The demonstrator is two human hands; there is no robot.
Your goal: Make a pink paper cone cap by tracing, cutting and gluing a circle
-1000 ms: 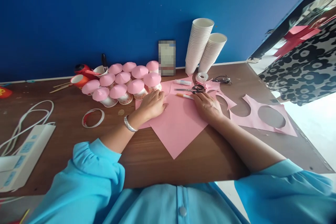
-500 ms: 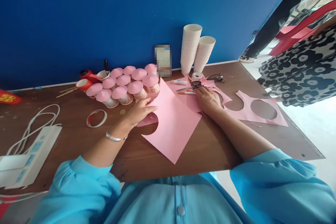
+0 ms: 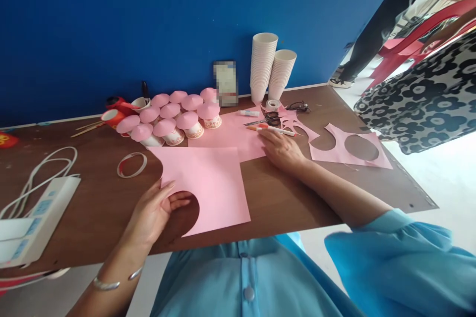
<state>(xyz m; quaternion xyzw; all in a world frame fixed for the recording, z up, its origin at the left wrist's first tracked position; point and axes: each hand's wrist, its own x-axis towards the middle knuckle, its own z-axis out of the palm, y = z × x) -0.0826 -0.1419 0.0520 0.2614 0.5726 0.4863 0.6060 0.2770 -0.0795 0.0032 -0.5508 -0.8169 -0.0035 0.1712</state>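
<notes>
Sheet of pink paper (image 3: 208,178) is pinched at its cut notch in the left hand (image 3: 158,208) grip, steadying it; beyond it, the right hand (image 3: 282,151) lies open, holding nothing, beside a pen (image 3: 277,130).

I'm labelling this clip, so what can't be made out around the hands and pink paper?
Head view only.
Upright card: blurred, print unreadable.
Power strip: cut by the left edge.
Left hand: pinching or just touching the pink sheet, unclear.
Right hand: its fingertips hide any contact with the pen.
</notes>
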